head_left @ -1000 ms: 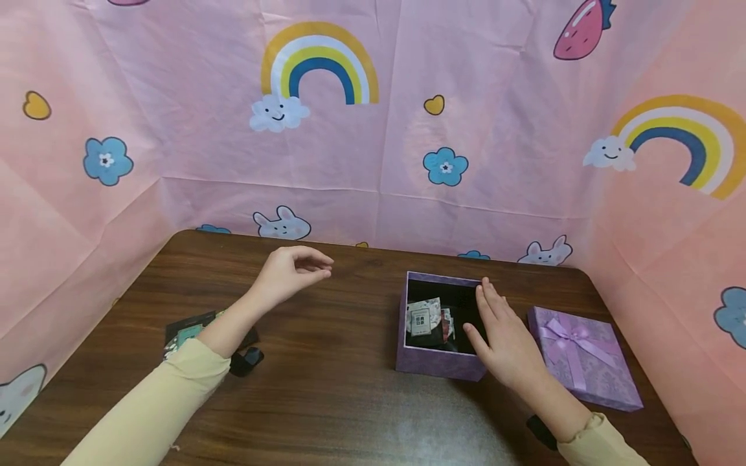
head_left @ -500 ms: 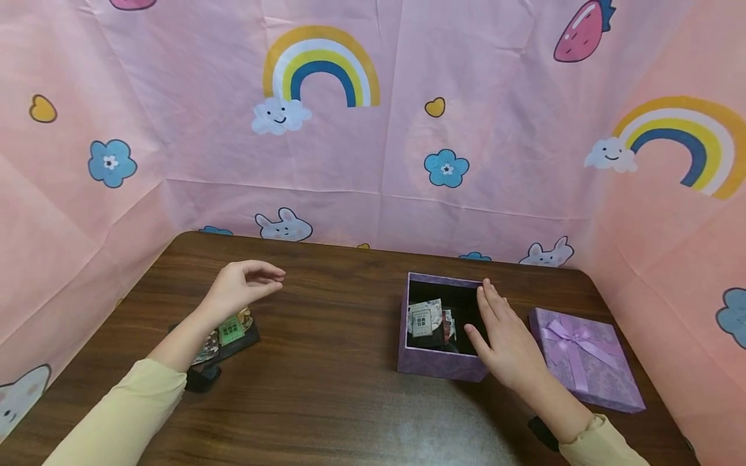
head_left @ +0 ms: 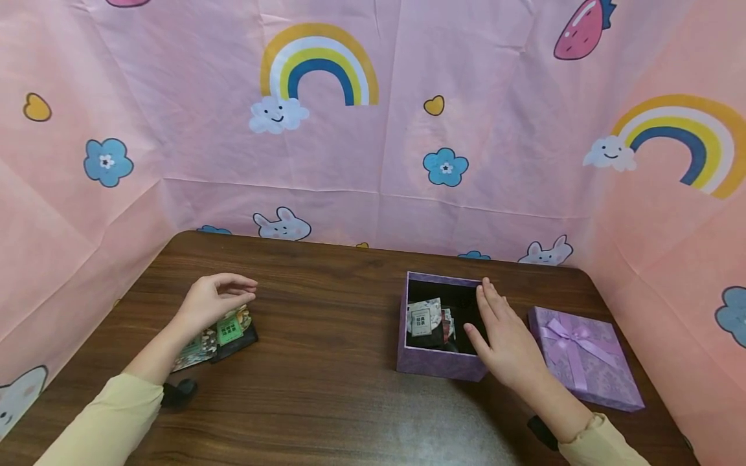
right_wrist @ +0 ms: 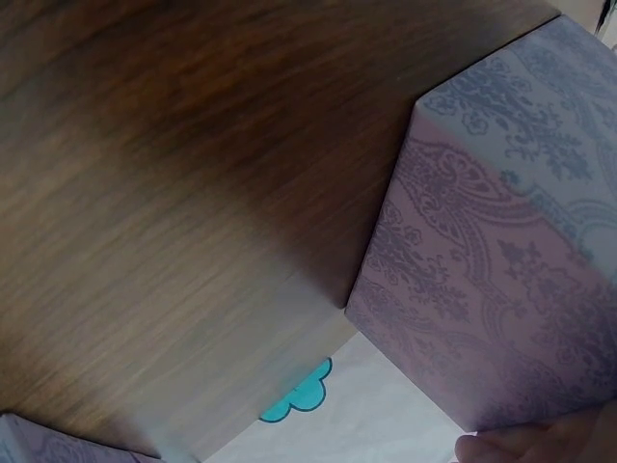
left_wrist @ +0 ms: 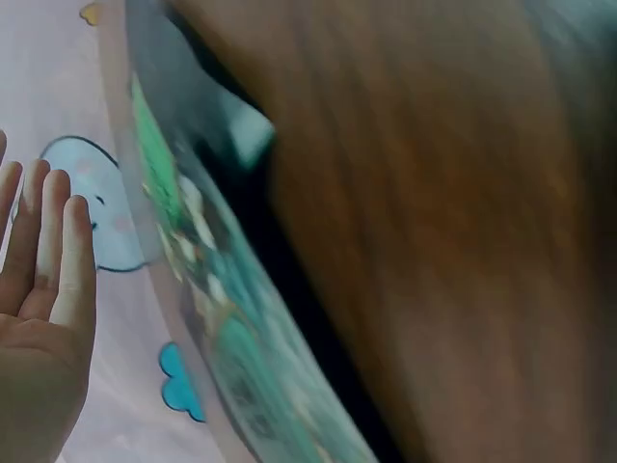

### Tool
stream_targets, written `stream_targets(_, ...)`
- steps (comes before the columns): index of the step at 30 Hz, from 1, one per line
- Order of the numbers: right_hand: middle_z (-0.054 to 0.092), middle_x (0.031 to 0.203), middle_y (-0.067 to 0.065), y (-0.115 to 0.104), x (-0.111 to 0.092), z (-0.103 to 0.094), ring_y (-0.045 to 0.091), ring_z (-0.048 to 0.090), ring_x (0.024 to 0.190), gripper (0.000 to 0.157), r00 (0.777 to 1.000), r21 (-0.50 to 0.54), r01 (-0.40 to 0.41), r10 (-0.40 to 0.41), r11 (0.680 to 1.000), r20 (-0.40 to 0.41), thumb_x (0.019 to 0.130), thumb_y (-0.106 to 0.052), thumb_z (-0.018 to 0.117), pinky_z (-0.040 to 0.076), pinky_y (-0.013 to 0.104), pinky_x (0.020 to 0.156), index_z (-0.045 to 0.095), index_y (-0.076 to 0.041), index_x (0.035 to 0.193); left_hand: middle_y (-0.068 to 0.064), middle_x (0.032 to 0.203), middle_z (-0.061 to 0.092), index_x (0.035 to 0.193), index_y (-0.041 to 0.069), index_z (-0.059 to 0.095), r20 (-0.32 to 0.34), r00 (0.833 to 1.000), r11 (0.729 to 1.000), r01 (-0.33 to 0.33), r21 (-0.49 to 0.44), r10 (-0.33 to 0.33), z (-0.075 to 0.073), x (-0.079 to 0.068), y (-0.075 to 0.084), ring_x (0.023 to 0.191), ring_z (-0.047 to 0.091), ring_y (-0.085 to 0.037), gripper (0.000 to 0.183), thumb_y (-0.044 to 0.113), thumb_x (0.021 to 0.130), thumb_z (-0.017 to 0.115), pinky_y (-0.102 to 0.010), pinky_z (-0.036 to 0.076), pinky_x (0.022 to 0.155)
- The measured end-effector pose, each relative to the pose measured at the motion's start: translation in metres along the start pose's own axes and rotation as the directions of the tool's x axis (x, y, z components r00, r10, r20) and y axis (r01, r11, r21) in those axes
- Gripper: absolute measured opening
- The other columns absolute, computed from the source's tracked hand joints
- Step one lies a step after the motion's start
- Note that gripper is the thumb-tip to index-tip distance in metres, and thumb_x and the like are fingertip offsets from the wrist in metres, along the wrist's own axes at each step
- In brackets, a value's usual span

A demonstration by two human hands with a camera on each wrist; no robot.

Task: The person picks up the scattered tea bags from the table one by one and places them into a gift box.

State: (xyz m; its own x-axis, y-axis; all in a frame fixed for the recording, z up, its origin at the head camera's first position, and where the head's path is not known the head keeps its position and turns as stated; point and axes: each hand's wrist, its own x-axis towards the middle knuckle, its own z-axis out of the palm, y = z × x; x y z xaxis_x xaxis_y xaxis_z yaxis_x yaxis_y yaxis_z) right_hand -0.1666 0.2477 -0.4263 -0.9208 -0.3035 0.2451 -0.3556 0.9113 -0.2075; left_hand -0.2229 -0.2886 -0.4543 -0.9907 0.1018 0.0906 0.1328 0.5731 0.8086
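Note:
My left hand (head_left: 212,298) hovers over small flat packets at the table's left side, its fingers loosely bent with nothing between them. One packet has a green label (head_left: 230,329); a patterned packet (head_left: 197,353) lies beside it, partly behind the forearm. The left wrist view shows the packets (left_wrist: 260,357) close up, beside the same hand. A purple box (head_left: 440,364) stands uncovered at right, with several similar packets (head_left: 424,318) inside its dark interior. Along its right rim my right hand (head_left: 509,343) rests with straight fingers. Fingertips (right_wrist: 540,446) reach the box's patterned wall in the right wrist view.
The purple lid (head_left: 606,372) with a ribbon bow lies to the right of the box, near the right forearm. Brown wooden table (head_left: 326,362) stretches between the packets and the box. A pink printed cloth (head_left: 361,155) hangs around the back and sides.
My left hand has moved left and a little nearer, from the table's middle to above the packets. The right hand and the box have stayed in place.

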Motion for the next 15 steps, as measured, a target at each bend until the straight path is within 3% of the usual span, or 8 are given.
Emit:
stream_targets(11,0.019,0.176,0.024,-0.001,-0.001,0.0,0.044,0.028,0.161,0.074,1.0,0.0,-0.001,0.001,1.0,0.002,0.108,-0.032,0.057,0.029,0.063,0.127,0.028,0.006,0.165,-0.027,0.124,0.074,0.131,-0.004,0.07,0.011,1.0,0.998,0.023,0.065,-0.024,-0.01,-0.008,-0.025,0.087,0.068,0.013,0.041,0.019,0.098,0.079,-0.02,0.061,0.076)
stream_targets(15,0.019,0.176,0.024,0.0,-0.001,0.001,0.044,0.028,0.161,0.074,1.0,-0.005,0.002,-0.002,1.0,-0.001,0.108,-0.032,0.058,0.029,0.063,0.127,0.028,0.006,0.164,-0.027,0.126,0.073,0.131,-0.003,0.071,0.025,0.999,0.991,0.02,0.129,-0.024,-0.012,-0.011,-0.028,0.094,0.072,-0.002,0.043,0.021,0.097,0.081,-0.019,0.06,0.077)
